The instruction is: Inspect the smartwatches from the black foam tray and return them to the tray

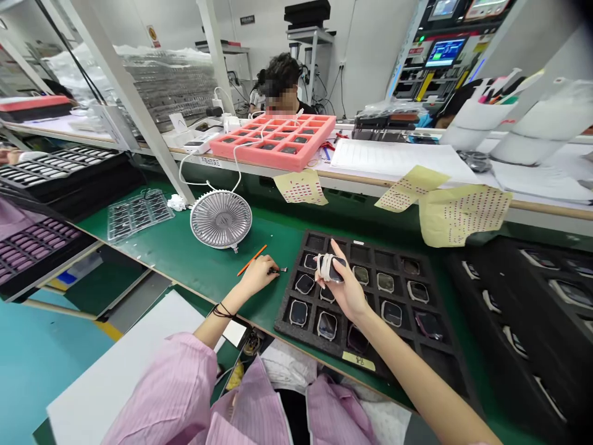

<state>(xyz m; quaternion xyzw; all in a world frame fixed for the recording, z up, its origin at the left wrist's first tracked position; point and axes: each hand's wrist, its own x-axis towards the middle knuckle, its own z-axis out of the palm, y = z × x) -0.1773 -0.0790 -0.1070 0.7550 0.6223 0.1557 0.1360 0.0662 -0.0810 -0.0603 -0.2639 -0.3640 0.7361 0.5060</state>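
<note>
My left hand [258, 275] rests low over the green bench mat, its fingers closed at a small dark piece [274, 271] with a pale end. What that piece is, I cannot make out. An orange stick [252, 260] lies just beyond this hand. My right hand [349, 290] is raised above a black foam tray [287, 322], fingers curled around a smartwatch [338, 270] with a dark screen. White bands, perhaps finger covers, wrap the fingertips. Several watch cases sit in the tray's pockets, among them a silver-rimmed one [327, 325]; my right forearm hides part of the tray.
A round grey fan [221, 219] stands left of centre, beside a clear plastic tray [139, 216]. On the shelf ahead are a pink foam tray [273, 143] and papers [398, 159]. More black trays [504, 296] stand at right. A person [282, 86] sits opposite.
</note>
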